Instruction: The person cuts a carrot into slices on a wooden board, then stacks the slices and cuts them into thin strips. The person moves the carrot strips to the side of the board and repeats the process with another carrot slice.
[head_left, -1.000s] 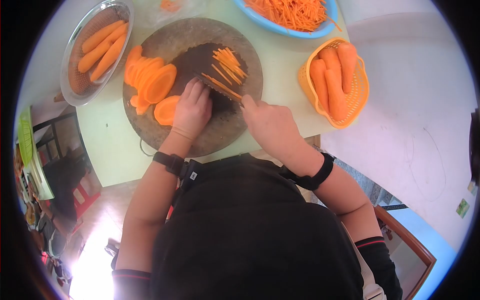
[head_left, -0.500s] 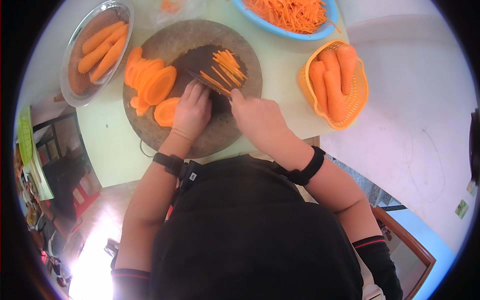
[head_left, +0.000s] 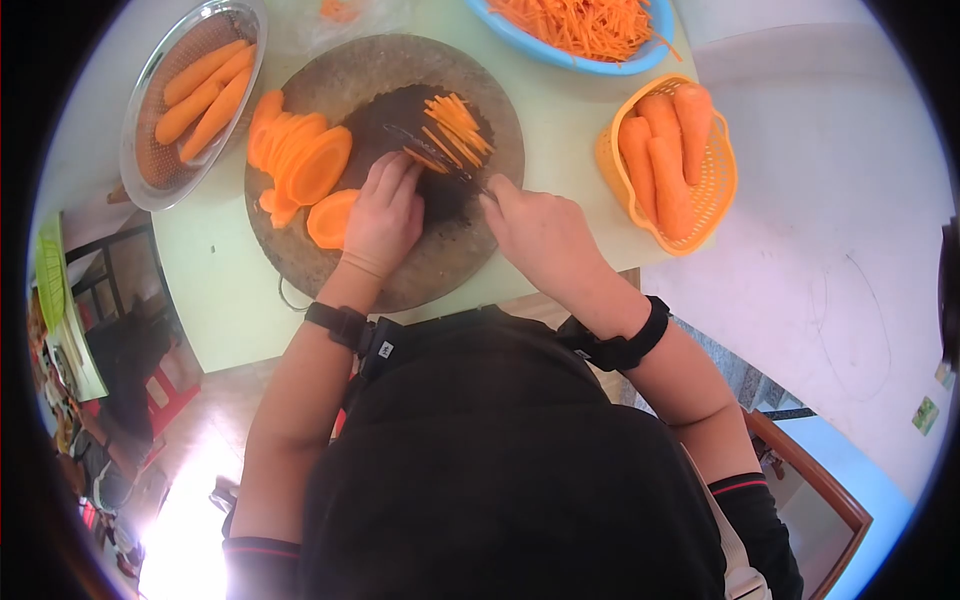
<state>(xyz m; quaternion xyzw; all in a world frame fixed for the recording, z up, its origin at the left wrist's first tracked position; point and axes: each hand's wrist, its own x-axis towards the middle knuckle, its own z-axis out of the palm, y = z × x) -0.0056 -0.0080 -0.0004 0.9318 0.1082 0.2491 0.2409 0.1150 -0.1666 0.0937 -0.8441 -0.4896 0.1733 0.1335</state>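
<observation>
My right hand (head_left: pixel 540 228) is wrapped round the handle of a knife (head_left: pixel 457 173), whose dark blade angles up and left over the round chopping board (head_left: pixel 400 65). My left hand (head_left: pixel 386 215) has its fingers curled together on the board beside the blade, pressing down a carrot piece (head_left: pixel 424 160) that shows only at the fingertips. Thin carrot strips (head_left: pixel 460 128) lie just beyond the blade. Left of my left hand spreads a fanned pile of carrot slices (head_left: pixel 295 150), and a single slice (head_left: pixel 331 219) rests nearer, close to my wrist.
An oval metal strainer basket (head_left: pixel 140 185) with several peeled carrots stands at the left. A blue bowl (head_left: pixel 625 68) of shredded carrot is at the back. On the right, a yellow basket (head_left: pixel 725 190) holds several whole carrots. Behind the board lies a clear plastic bag (head_left: pixel 375 18).
My right hand and the knife have shifted to the right, and the blade stands a little away from my left fingertips. My left hand has stayed in nearly the same place.
</observation>
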